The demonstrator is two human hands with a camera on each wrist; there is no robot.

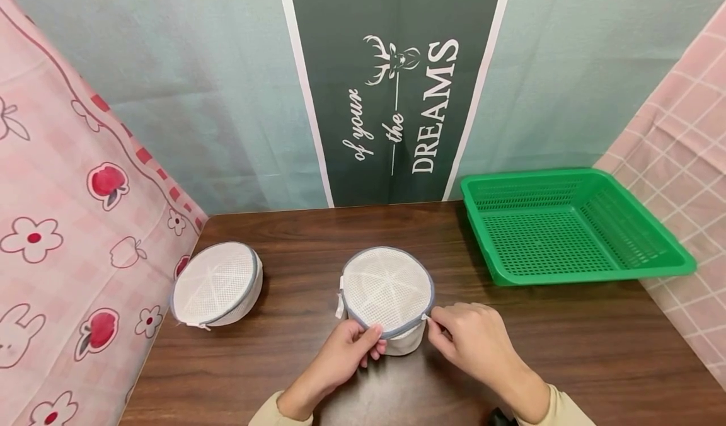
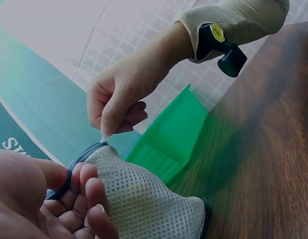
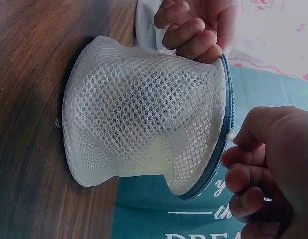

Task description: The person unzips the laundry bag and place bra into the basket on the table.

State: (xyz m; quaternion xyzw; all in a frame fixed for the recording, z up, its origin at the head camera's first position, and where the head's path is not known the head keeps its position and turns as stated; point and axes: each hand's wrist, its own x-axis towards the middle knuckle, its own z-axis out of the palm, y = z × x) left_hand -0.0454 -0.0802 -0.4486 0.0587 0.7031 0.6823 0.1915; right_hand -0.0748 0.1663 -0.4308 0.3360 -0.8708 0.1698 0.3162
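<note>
Find white mesh bag (image 3: 139, 109) upright on brown table (image 1: 300, 249), between both hands, with round mesh lid (image 1: 388, 287) uppermost and blue-grey zip (image 3: 230, 94) round rim

Note left hand (image 1: 346, 350) pinching near-left part of rim between thumb and fingers, with other fingers loosely bent

Note right hand (image 1: 479, 341) pinching white zip pull (image 3: 230, 135) tightly between thumb and forefinger, with remaining fingers curled in

Judge step in hand as working the zip round the lid; cannot tell which way from this moment alone

For next move, would call for steady hold on rim at left and a smooth draw of pull along the curve

Watch soft side wall, seen dented in right wrist view; likely to give and twist rim under tension. Watch also left fingertips, likely in the way if bringing pull along near edge

See faint yellowish patch (image 3: 154, 154) through mesh; cannot tell whether contents or light

Farther left, see second mesh bag (image 1: 215, 281), lid uppermost; at far right, green basket (image 1: 590, 276) near pink checked cloth (image 1: 680, 155); behind, printed hanging cloth (image 1: 374, 186). Judge none as blocking
</note>
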